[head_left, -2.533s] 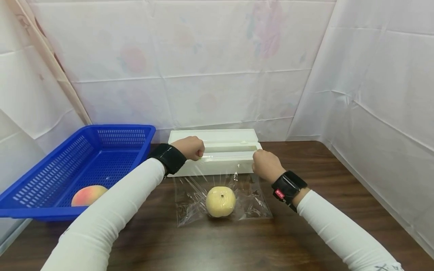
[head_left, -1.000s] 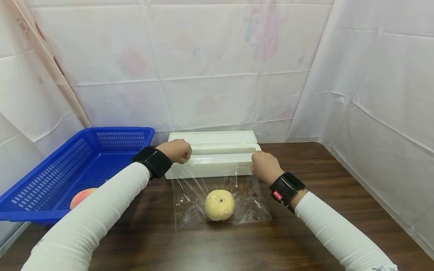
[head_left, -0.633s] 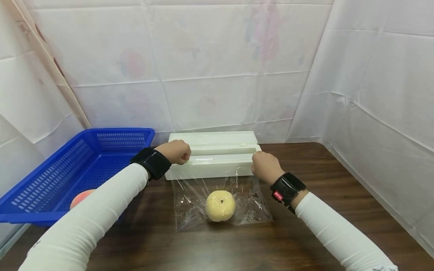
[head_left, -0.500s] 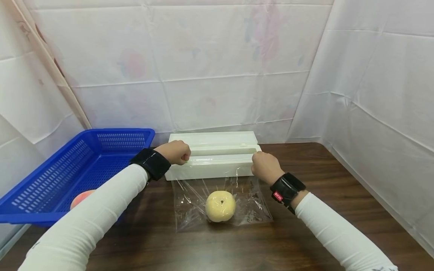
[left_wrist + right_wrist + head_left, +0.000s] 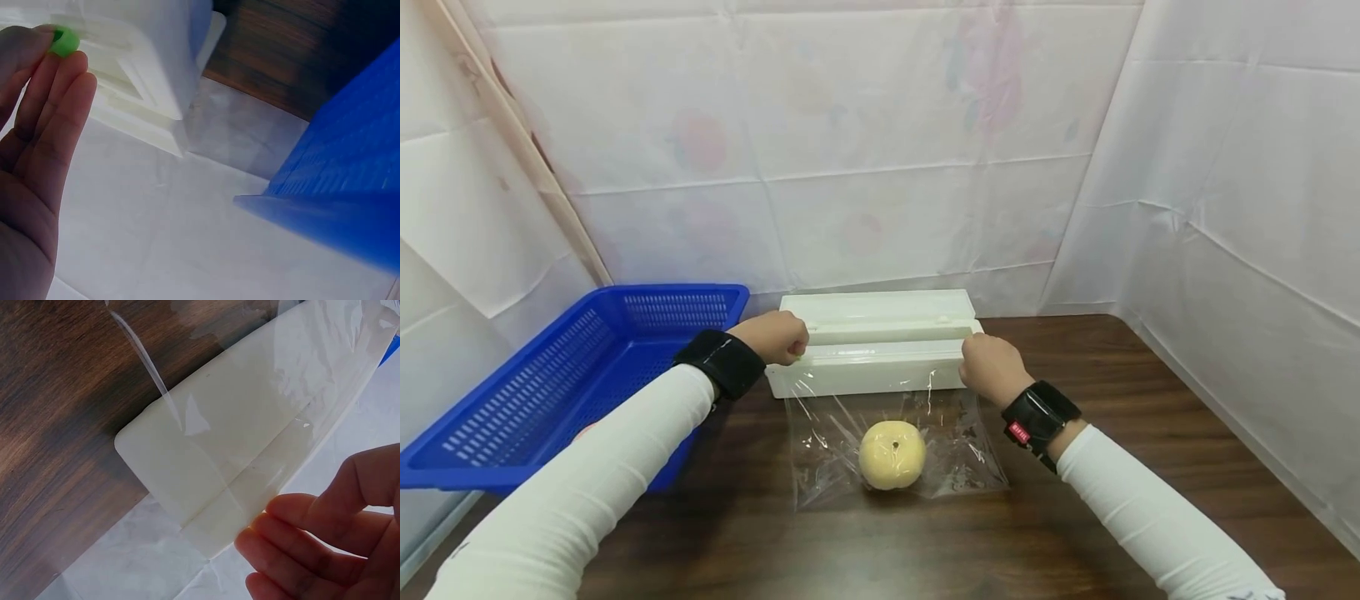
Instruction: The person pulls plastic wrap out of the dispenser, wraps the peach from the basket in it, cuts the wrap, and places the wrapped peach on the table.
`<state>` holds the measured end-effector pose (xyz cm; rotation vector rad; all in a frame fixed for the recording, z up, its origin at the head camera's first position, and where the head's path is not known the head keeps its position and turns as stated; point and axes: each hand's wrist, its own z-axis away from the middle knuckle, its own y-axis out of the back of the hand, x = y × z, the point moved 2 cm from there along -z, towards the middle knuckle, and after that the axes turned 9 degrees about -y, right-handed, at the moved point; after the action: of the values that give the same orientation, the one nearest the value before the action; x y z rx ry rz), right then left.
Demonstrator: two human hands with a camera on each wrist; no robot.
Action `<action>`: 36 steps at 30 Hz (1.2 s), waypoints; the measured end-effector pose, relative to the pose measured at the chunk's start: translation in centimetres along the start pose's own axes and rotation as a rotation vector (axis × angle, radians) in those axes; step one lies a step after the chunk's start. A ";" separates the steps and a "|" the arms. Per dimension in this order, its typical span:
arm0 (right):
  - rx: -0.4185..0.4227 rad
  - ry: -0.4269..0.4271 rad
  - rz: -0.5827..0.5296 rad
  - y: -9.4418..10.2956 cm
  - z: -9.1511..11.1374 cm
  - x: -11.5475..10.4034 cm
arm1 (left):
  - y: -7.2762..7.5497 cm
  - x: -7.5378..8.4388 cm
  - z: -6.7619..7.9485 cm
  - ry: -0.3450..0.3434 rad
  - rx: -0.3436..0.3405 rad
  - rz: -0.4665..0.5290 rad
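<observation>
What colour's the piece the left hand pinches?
The piece is green, clearest in the left wrist view.

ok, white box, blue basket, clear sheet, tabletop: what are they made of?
White box: likely molded plastic; smooth, slightly glossy, rounded corners.
Blue basket: plastic, probably; slotted walls, soft sheen.
Clear sheet: thin plastic film, going by see-through creases and sharp glints.
Tabletop: brown wood grain, satin; solid wood or laminate, can't tell.

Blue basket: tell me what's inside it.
Inside the blue basket, a small reddish patch of something shows beside the left sleeve, which covers the rest of it and part of the basket's floor. Anything else there is hidden.
</observation>
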<state>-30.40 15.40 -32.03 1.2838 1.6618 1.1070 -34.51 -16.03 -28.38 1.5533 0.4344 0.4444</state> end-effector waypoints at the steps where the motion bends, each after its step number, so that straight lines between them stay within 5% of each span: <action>1: 0.001 -0.003 0.000 0.0 0.0 0.0 | 0.1 0.0 0.1 -0.002 0.003 -0.001; 36: 0.031 -0.005 0.013 0.0 -0.2 -0.6 | 0.2 0.3 1.2 0.041 0.042 -0.032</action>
<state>-30.45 14.76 -31.90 1.3170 1.6756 1.0888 -33.68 -16.89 -28.17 1.5780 0.5026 0.4460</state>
